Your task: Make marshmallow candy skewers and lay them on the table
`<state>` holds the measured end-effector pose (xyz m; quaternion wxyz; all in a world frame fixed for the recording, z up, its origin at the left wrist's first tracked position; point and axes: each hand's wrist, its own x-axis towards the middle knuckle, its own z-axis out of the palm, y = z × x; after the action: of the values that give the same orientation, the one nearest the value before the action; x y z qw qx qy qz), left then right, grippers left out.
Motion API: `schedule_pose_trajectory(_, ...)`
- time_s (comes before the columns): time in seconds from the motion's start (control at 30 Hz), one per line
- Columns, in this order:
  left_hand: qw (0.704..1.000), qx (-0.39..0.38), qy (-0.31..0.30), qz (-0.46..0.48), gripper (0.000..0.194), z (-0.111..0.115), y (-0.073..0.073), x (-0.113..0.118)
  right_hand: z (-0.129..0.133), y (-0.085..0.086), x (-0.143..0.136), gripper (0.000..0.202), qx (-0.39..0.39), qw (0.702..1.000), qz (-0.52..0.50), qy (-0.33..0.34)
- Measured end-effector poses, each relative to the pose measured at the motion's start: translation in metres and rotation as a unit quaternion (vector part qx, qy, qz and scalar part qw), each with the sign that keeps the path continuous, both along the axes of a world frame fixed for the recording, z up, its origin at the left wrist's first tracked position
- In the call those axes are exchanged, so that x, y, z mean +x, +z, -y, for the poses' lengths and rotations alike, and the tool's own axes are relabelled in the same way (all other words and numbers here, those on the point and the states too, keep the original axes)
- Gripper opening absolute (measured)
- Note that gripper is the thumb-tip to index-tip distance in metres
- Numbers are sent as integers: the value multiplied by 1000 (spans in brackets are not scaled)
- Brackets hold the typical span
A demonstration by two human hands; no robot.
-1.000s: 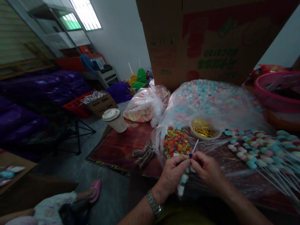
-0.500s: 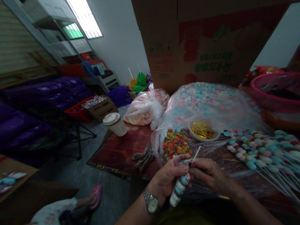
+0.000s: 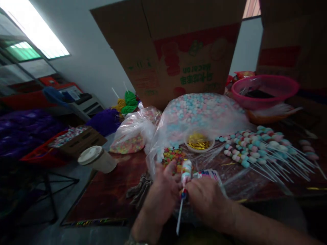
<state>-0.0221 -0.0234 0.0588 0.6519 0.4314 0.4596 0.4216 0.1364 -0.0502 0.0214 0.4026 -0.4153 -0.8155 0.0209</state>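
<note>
A marshmallow skewer in white, blue and pink stands in front of me, marshmallows uppermost and its white stick pointing down towards me. Something small, red and blue, sits where the stick meets the marshmallows. My right hand is closed around the skewer near this neck. Just left of it, my left hand is blurred, its fingers stretched out and apart beside the marshmallows. Whether those fingertips touch the skewer I cannot tell. Behind my hands lie colourful ring-shaped candies and some printed plastic wrapping.
Many finished-looking marshmallow skewers lie at the right. Behind are a big bag of marshmallows, a tub of gold ties and a pink basin. A lidded cup and grey gloves are at the left.
The skewer has turned over: its marshmallows, formerly hanging down, now point up and away. My left hand has loosened from its neck. The view has swung to the right.
</note>
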Motion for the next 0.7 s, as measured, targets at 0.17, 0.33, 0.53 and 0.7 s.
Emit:
schedule_pose_trajectory(0.17, 995, 58, -35, -70, 73, -6, 10, -23, -4, 7, -5, 21, -190, 962, -169, -100)
schedule_pose_trajectory(0.33, 976, 46, -80, -198, 41, 9, -34, 6, 3, -4, -13, 23, -296, 909, -288, -54)
schedule_pose_trajectory(0.53, 989, 63, -62, -121, 33, 11, -42, 47, 12, -10, 15, 29, -359, 875, -323, -36)
schedule_pose_trajectory(0.7, 868, 233, -316, -304, 25, 12, -45, 71, 48, -22, 73, 25, -367, 840, -389, -91)
